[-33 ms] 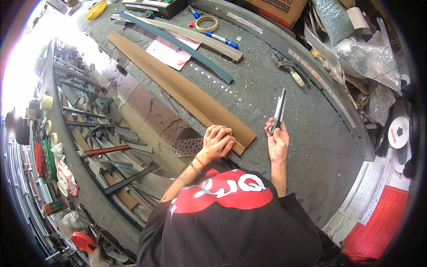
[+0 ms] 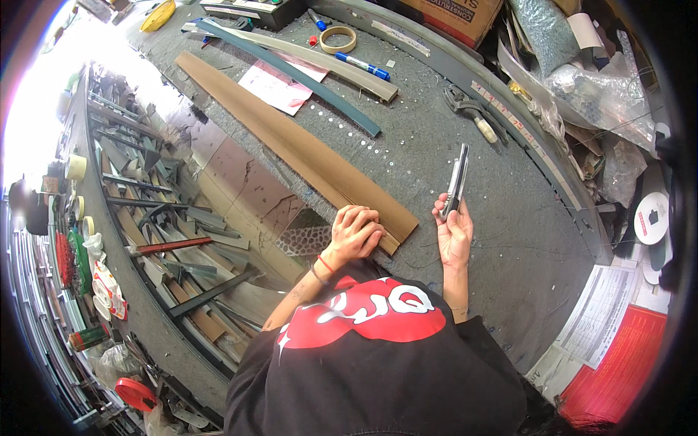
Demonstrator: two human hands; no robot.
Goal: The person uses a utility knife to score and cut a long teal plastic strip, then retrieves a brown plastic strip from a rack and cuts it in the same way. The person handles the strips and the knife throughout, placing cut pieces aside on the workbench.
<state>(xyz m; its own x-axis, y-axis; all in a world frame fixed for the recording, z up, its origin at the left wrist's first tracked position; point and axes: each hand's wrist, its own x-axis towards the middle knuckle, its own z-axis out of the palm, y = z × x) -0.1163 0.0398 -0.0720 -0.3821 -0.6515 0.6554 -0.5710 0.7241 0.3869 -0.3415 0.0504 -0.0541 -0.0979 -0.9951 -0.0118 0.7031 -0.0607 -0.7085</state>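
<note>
A long brown folded cardboard strip [image 2: 291, 156] lies slantwise across the grey worktable, from the far left to just before me. My left hand [image 2: 356, 234] is closed over its near end, fingers curled on the folded edge; the fingertips are partly hidden. To the right of that end, my right hand [image 2: 454, 229] is raised with a slim silver-and-black tool [image 2: 456, 178] in its fist, shaped like a stapler and pointing away from me. The tool is apart from the cardboard.
Beyond the cardboard lie a dark green strip [image 2: 291, 76], a pale strip [image 2: 356, 76], a paper sheet [image 2: 280, 87], a tape roll [image 2: 338, 39] and a blue marker [image 2: 363, 65]. A clamp-like tool [image 2: 472, 112] rests far right. Left stands a rack of offcuts [image 2: 189, 247].
</note>
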